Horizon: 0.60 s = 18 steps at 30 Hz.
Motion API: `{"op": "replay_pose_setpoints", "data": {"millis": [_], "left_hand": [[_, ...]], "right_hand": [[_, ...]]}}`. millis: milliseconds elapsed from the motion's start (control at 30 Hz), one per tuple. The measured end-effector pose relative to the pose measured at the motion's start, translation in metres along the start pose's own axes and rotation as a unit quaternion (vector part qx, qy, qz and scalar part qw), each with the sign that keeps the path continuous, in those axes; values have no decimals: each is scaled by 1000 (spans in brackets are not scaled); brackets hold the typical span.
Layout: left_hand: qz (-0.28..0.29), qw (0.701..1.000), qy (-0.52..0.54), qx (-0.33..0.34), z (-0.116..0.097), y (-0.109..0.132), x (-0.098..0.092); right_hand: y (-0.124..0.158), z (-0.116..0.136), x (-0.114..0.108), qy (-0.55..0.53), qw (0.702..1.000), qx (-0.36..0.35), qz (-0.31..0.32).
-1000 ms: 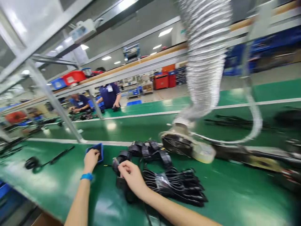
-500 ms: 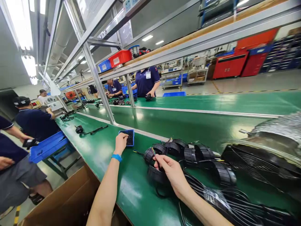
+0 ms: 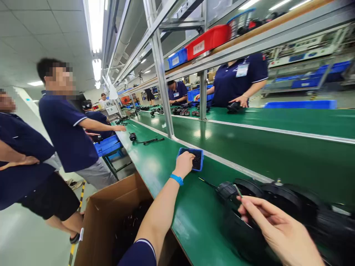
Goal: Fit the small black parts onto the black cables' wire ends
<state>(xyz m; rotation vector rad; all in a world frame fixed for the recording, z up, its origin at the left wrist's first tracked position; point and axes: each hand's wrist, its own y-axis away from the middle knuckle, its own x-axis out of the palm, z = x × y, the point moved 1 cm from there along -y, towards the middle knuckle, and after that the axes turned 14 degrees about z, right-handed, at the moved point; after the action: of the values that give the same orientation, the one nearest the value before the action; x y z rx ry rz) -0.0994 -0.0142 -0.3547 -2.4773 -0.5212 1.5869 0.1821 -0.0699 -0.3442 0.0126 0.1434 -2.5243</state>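
My left hand (image 3: 184,164), with a blue wristband (image 3: 176,180), reaches into a small blue bin (image 3: 202,161) of tiny black parts (image 3: 196,162). Its fingers are pinched together, and whatever they hold cannot be made out. At the lower right my right hand (image 3: 277,223) pinches a cable by its end, where thin wires (image 3: 237,190) stick up past the fingertips. Around and behind that hand sit several round black housings (image 3: 281,197), blurred by motion. Another cable end (image 3: 207,182) points out to the left from them.
A cardboard box (image 3: 97,210) stands below the bench's left edge. A metal post (image 3: 163,88) rises beyond the bin. Farther along the green bench (image 3: 151,162) lies a black part with a cable (image 3: 133,137). Two people stand at left; a co-worker (image 3: 235,81) works across the bench.
My view has swung left and closer, bringing two standing people into sight. My left hand stays at the bin, and my right hand still pinches the cable.
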Motion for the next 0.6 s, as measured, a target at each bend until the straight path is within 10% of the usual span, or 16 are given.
{"op": "replay_pose_setpoints", "data": {"millis": [200,600], "left_hand": [[9,1000,-3,-7,-2,2,-2],[-21,991,130,-1,1,-2,0]], "right_hand": [[-6,-27,-7,-10,999,4,-41],[0,9,-2,-26,999,-2,-37]]}}
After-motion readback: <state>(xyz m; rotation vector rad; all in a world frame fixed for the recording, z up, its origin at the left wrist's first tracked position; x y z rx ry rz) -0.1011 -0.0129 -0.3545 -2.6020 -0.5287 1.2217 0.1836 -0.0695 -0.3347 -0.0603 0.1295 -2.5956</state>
